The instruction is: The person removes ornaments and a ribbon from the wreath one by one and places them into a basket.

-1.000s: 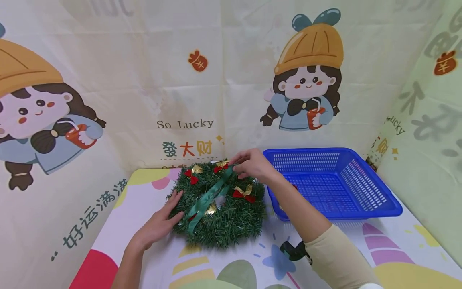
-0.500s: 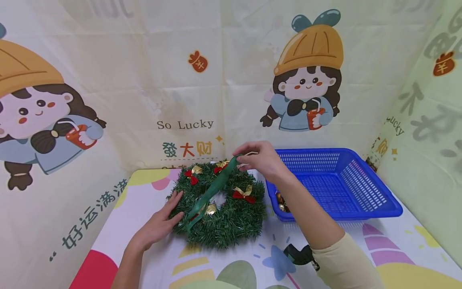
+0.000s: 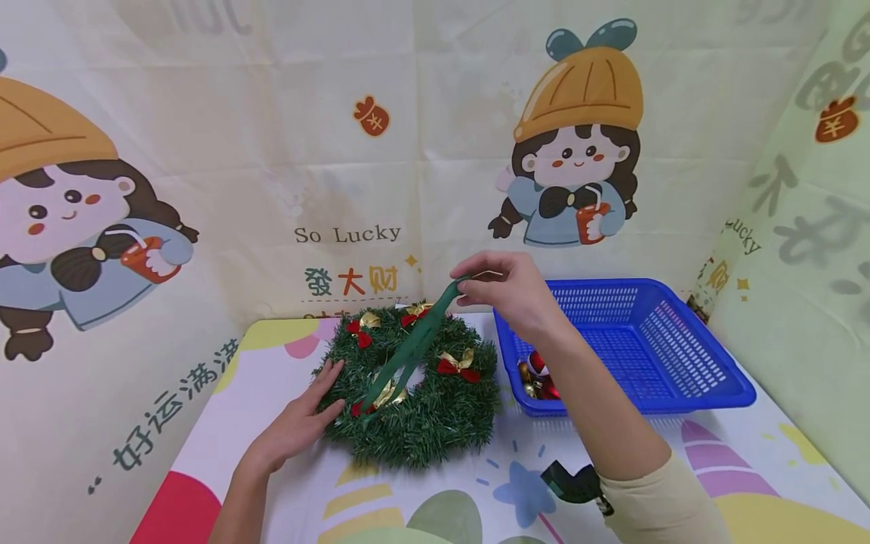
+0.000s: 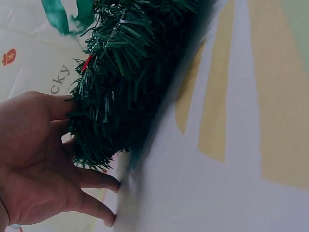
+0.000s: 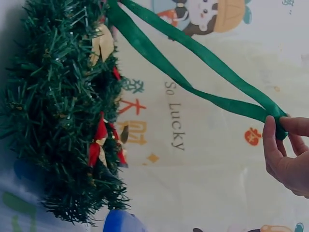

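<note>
A green wreath point(image 3: 435, 423) with red and gold bows lies flat on the table. My left hand point(image 3: 299, 423) rests against its left side, fingers spread; in the left wrist view the left hand point(image 4: 43, 164) touches the wreath's edge and the tabletop. Above the wreath's far right side, my right hand point(image 3: 513, 295) pinches the end of a green ribbon point(image 3: 421, 336). The ribbon slants down to the wreath's near left part. In the right wrist view the ribbon point(image 5: 193, 53) is a stretched loop, its end between thumb and fingers of the right hand point(image 5: 292, 154).
A blue plastic basket point(image 3: 730, 385) stands on the table to the right of the wreath. Several red and gold baubles point(image 3: 537, 370) lie in its near left corner, partly behind my right arm. A printed cloth wall point(image 3: 448, 189) rises behind the table.
My right hand has risen and moved right with the ribbon, drawing it up off the wreath. The baubles in the basket have come into view. My left hand has stayed put.
</note>
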### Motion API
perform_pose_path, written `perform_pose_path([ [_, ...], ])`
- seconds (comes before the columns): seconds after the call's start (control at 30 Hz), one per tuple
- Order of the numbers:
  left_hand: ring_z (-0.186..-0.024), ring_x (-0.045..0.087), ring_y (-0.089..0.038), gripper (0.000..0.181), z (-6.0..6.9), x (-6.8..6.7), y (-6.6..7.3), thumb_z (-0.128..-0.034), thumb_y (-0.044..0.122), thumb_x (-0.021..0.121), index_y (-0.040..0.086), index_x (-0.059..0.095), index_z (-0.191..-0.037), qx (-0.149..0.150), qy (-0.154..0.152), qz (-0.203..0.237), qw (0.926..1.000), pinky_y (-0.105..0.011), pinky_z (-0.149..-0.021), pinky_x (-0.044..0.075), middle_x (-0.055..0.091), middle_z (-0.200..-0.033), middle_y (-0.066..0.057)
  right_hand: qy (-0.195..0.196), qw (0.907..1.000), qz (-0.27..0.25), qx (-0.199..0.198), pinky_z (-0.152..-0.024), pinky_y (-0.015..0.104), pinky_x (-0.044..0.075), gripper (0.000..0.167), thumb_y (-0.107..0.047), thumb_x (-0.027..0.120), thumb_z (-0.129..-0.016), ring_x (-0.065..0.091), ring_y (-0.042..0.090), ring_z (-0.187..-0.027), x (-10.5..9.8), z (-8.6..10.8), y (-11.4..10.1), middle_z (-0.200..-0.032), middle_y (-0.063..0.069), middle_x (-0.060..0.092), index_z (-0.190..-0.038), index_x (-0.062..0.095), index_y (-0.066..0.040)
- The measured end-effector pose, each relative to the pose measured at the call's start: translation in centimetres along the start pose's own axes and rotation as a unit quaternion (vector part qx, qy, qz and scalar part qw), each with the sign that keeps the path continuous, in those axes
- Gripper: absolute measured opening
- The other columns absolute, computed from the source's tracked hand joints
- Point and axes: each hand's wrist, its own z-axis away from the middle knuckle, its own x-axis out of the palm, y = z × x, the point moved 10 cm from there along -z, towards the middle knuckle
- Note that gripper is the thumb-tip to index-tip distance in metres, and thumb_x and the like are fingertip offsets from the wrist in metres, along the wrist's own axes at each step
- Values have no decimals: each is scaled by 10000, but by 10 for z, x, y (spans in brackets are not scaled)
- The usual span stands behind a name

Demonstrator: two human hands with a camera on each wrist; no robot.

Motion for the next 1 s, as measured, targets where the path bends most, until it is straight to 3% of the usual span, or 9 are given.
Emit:
perform_pose_path([
  [0.4,-1598,-22,-464,717,0,1,-2,-1115,366,489,274,81,-1697,-72,-33,-46,10000,-731,-1229,88,-73,-1768,-62,278,9994,7,-189,-953,309,600,193,-36,684,-997,779,275,-1005,-19,11,-14,-1212,130,695,-1181,734,-7],
  [0.63,-1597,-28,-464,721,0,1,-2,-1113,365,492,273,79,-1697,-91,-57,-45,9999,-732,-1227,81,-76,-1768,-61,460,9986,-15,-267,-959,284,592,190,-42,694,-992,779,227,-993,-30,15,-19,-1220,123,675,-1173,730,3],
  [1.0,-1593,-25,-476,720,0,1,0,-1115,356,491,268,76,-1697,-70,-70,-27,9999,-733,-1224,81,-79,-1767,-69,1056,9939,158,-284,-928,267,597,193,-56,700,-993,786,195,-983,-59,23,-27,-1189,126,713,-1176,758,-38],
])
